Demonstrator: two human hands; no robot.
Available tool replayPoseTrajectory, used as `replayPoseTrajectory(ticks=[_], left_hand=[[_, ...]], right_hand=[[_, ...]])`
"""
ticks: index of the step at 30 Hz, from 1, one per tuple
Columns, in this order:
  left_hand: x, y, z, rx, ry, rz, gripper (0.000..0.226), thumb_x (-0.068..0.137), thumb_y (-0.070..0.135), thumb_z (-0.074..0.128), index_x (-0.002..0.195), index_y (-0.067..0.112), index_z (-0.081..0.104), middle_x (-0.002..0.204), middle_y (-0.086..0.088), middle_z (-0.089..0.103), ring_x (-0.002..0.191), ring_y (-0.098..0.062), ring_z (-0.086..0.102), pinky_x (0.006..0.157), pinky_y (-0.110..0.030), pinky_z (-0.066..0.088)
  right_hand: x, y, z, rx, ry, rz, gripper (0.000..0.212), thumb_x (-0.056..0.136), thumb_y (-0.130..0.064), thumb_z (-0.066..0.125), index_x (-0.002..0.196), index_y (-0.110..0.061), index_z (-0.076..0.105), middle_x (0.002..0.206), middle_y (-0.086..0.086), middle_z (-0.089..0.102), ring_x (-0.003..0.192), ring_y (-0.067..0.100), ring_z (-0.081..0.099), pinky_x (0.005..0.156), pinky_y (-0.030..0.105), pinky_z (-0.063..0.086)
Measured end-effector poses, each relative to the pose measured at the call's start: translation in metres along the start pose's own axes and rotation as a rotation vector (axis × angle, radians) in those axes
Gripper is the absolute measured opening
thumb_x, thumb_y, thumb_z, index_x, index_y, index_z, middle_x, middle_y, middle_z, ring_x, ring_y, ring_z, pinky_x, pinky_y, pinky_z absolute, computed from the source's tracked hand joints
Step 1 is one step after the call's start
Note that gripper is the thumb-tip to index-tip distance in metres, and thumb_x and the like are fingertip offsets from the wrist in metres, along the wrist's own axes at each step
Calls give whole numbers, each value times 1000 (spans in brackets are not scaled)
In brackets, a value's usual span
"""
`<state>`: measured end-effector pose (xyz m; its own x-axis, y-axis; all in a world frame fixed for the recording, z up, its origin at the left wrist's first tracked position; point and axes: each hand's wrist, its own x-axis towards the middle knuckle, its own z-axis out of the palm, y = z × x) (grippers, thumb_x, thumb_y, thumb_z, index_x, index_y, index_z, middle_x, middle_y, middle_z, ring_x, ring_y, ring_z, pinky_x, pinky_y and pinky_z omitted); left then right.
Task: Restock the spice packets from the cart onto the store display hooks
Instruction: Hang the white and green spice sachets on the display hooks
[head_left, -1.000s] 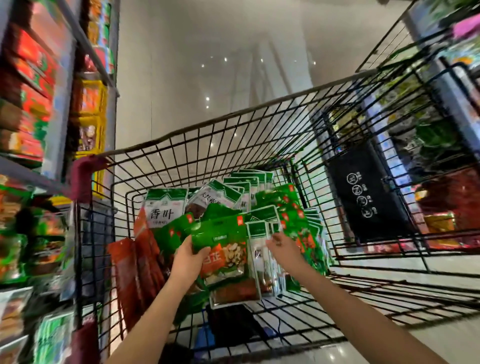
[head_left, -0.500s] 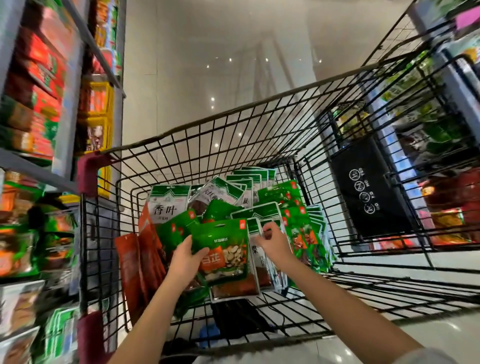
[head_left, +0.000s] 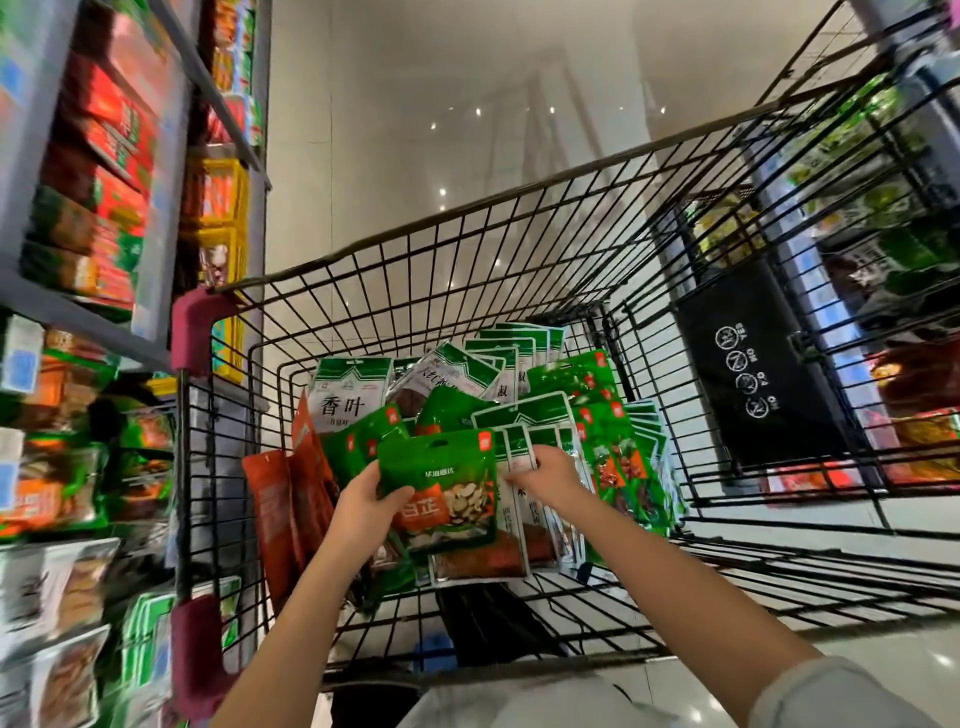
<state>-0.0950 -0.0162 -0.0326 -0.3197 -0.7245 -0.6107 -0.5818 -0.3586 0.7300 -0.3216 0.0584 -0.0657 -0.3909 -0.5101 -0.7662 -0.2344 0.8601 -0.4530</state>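
Cart (head_left: 470, 221): black wire basket, seen from above at its handle end; maroon bumpers (head_left: 193, 328) on its left corners.
Load: spice packets packed upright along the basket floor, well below the rim.
Green packet (head_left: 441, 480): front of the pile, near end of the cart, tilted slightly; orange label with white characters and sliced pale root pictured on its face, hang slot at its top edge.
Left hand (head_left: 363, 506): grips the green packet by its left edge, thumb across the front, fingers hidden behind.
White-and-green packets (head_left: 527, 449): a bunch standing just behind and to the right of the green packet, dark reddish contents showing low down.
Right hand (head_left: 545, 473): on the bunch's upper part, fingers curled round the packet fronts, thumb tucked under; how many packets it has I cannot tell.
Bay-leaf packet (head_left: 347, 397): white front, green top, large dark characters; far left of the pile, upright.
Red packets (head_left: 272, 512): leaning against the left wall of the cart.
Green row (head_left: 613, 434): glossy green packets with red tags, stacked along the right wall.
Black panel (head_left: 753, 366): hangs on the right side, white round symbols.
Shelving (head_left: 104, 156): left of the cart, red and green boxes above, bagged goods below, blurred.
Floor (head_left: 395, 130): pale, glossy, with light spots.
Sleeve (head_left: 844, 691): pale cloth on the right arm.
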Motion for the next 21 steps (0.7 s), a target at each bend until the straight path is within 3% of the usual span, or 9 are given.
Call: replayPoseTrajectory(ticks=[4,7,10,12,14,16,18,21], left_hand=[[-4,2,-1,-27,-16,-15,27,91,6,61,115,19,59,101,8,65,99,-14,62,85,-27,50],[-7,6,2,-88,-9,-32,26,92,6,61,116,13,60,97,8,65,91,-8,62,76,-19,50],[-10,14,5,-199,-17,-63,14,94,11,59,105,17,62,96,8,66,87,-5,62,69,-14,46],[-11,22,5,-253,-6,-63,14,94,17,60,107,15,63,104,1,68,93,-11,63,75,-19,49],[-12,31,4,-232,24,-16,38,89,31,66,119,8,60,121,-6,62,108,-18,60,93,-30,49],[-13,41,2,-210,67,66,30,90,30,66,113,11,63,129,-3,50,116,-18,53,94,-25,47],[-19,54,-3,-262,98,156,20,92,21,62,111,15,65,131,5,43,114,-10,51,80,-12,49],[-30,70,-16,-343,94,216,31,90,30,64,120,19,62,129,3,59,114,-16,60,86,-21,53]], right_hand=[[0,0,-17,35,-24,-28,33,86,-22,71,110,-5,58,107,4,58,92,18,56,75,26,46],[-8,-5,-30,64,-15,-71,42,89,-20,67,122,4,55,125,17,59,100,23,57,84,31,46],[-23,-18,-43,85,-50,-138,33,90,-21,66,114,1,61,119,18,63,97,22,58,82,30,47],[-35,-27,-52,95,-82,-197,8,91,-18,63,96,-12,67,97,8,68,80,16,58,67,24,44],[-48,-37,-63,105,-83,-264,12,92,-20,62,80,-22,62,78,3,61,67,19,52,58,24,38],[-60,-46,-72,120,-63,-309,8,91,-25,63,90,-17,66,91,8,67,82,25,61,68,28,45],[-70,-57,-78,140,-42,-319,24,89,-30,65,100,-8,66,107,14,67,99,29,63,88,36,49],[-87,-76,-83,157,-53,-382,12,90,-19,63,87,-8,65,92,15,70,88,31,65,88,42,49]])
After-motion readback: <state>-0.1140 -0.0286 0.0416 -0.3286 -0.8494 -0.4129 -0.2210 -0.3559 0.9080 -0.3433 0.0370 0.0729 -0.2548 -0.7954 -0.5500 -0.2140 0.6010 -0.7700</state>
